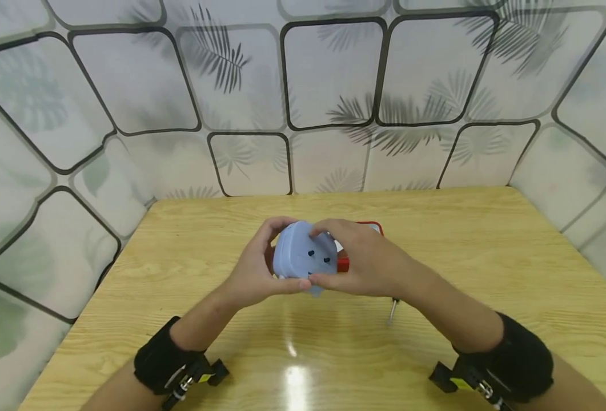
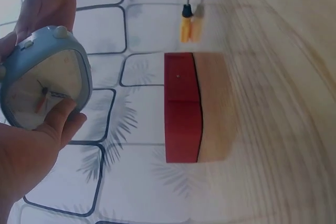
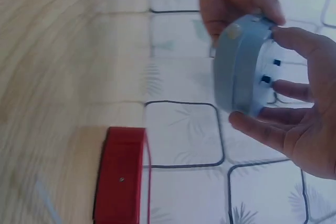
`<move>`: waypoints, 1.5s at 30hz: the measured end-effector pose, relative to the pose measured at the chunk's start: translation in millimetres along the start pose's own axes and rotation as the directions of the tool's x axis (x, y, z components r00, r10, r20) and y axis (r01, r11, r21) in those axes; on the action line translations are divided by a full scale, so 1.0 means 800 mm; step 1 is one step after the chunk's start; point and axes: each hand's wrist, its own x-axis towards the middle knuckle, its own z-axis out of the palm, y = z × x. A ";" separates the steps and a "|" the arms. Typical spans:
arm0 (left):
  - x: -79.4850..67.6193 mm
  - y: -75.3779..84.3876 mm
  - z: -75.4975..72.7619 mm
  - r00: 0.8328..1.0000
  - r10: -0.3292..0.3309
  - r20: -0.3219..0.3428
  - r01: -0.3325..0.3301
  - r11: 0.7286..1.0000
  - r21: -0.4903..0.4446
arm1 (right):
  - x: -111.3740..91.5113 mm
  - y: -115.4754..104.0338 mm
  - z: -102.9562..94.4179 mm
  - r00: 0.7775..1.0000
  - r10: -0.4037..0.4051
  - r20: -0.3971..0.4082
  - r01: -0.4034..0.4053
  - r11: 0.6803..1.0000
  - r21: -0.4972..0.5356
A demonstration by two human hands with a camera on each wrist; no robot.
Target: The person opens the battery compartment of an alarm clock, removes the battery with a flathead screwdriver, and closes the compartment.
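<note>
Both hands hold a light blue alarm clock (image 1: 300,251) above the table, its back with small black knobs towards the head camera. My left hand (image 1: 253,271) grips the clock's left side, with the thumb along its lower edge. On the other side, my right hand (image 1: 369,260) holds the clock between thumb and fingers, close to the knobs (image 3: 266,79). The left wrist view catches the pale dial (image 2: 52,85) and its clock hands, partly covered by left fingers. In the right wrist view the clock (image 3: 236,66) appears edge-on.
Behind my right hand, mostly hidden in the head view, a red box (image 2: 181,108) stands on the wooden table (image 1: 205,342). A screwdriver (image 1: 392,311) with a yellow handle (image 2: 186,29) lies nearby. Patterned walls (image 1: 328,74) enclose the table's back and sides.
</note>
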 end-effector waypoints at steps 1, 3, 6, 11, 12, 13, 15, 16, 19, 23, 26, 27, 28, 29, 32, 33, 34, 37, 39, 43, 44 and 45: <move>0.000 0.001 0.003 1.000 -0.018 0.003 0.018 1.000 -0.017 | -0.001 -0.001 -0.003 1.000 0.021 0.009 -0.021 1.000 0.018; 0.001 0.003 0.008 0.997 -0.074 0.021 0.075 0.995 -0.065 | -0.004 -0.002 -0.008 0.998 0.053 0.021 -0.054 0.997 0.062; 0.000 0.004 0.016 0.982 -0.174 0.067 0.181 0.975 -0.132 | -0.012 -0.001 -0.008 0.997 0.077 0.020 -0.079 0.990 0.117; -0.005 0.009 0.025 0.943 -0.299 0.145 0.320 0.935 -0.154 | -0.023 -0.002 -0.004 0.996 0.085 0.011 -0.085 0.996 0.042; -0.006 0.010 0.026 0.936 -0.314 0.159 0.337 0.930 -0.150 | -0.024 -0.002 -0.003 0.997 0.079 0.011 -0.079 0.997 0.004; -0.006 0.011 0.026 0.929 -0.325 0.175 0.349 0.927 -0.135 | -0.025 -0.002 -0.003 0.997 0.070 0.014 -0.070 0.997 -0.033; -0.008 0.011 0.025 0.917 -0.343 0.205 0.371 0.921 -0.118 | -0.027 -0.003 -0.001 0.998 0.058 0.029 -0.055 0.994 -0.091; -0.009 0.011 0.024 0.911 -0.352 0.215 0.381 0.917 -0.116 | -0.027 -0.003 0.000 0.998 0.051 0.038 -0.046 0.993 -0.107; -0.014 0.008 0.021 0.899 -0.389 0.204 0.417 0.900 -0.124 | -0.025 -0.002 0.006 0.998 0.025 0.057 -0.018 0.991 -0.130; -0.020 0.002 0.020 0.891 -0.428 0.153 0.452 0.872 -0.187 | -0.024 -0.001 0.015 1.000 -0.022 0.022 0.025 0.988 -0.154; -0.022 -0.002 0.022 0.881 -0.459 0.114 0.473 0.842 -0.259 | -0.026 0.002 0.023 0.994 -0.099 -0.054 0.087 0.979 -0.185; -0.023 -0.004 0.023 0.876 -0.472 0.099 0.479 0.831 -0.283 | -0.027 0.003 0.026 0.987 -0.136 -0.082 0.117 0.973 -0.199; -0.024 -0.005 0.024 0.873 -0.481 0.086 0.482 0.821 -0.307 | -0.028 0.004 0.029 0.978 -0.178 -0.108 0.152 0.965 -0.214; -0.024 -0.006 0.025 0.867 -0.494 0.070 0.487 0.809 -0.329 | -0.029 0.004 0.031 0.967 -0.217 -0.130 0.183 0.954 -0.237; -0.026 -0.009 0.028 0.858 -0.513 0.038 0.489 0.791 -0.369 | -0.030 0.005 0.037 0.934 -0.321 -0.158 0.266 0.918 -0.295; -0.026 -0.009 0.029 0.856 -0.516 0.032 0.488 0.786 -0.380 | -0.030 0.004 0.038 0.926 -0.345 -0.156 0.286 0.907 -0.308; -0.026 -0.009 0.030 0.855 -0.519 0.025 0.487 0.784 -0.385 | -0.029 0.004 0.039 0.919 -0.365 -0.151 0.303 0.896 -0.326; -0.026 -0.008 0.031 0.849 -0.528 0.004 0.486 0.778 -0.398 | -0.028 -0.001 0.040 0.901 -0.418 -0.113 0.343 0.848 -0.405; -0.026 -0.007 0.032 0.844 -0.537 -0.009 0.489 0.775 -0.400 | -0.028 -0.005 0.040 0.887 -0.455 -0.074 0.370 0.799 -0.474; -0.027 -0.006 0.033 0.841 -0.541 -0.023 0.488 0.775 -0.402 | -0.028 -0.011 0.040 0.863 -0.505 0.002 0.413 0.703 -0.579; -0.027 -0.006 0.034 0.841 -0.541 -0.025 0.488 0.776 -0.400 | -0.028 -0.011 0.041 0.862 -0.507 0.015 0.416 0.690 -0.592; -0.028 -0.006 0.034 0.841 -0.541 -0.026 0.487 0.776 -0.400 | -0.029 -0.011 0.042 0.860 -0.510 0.018 0.418 0.685 -0.597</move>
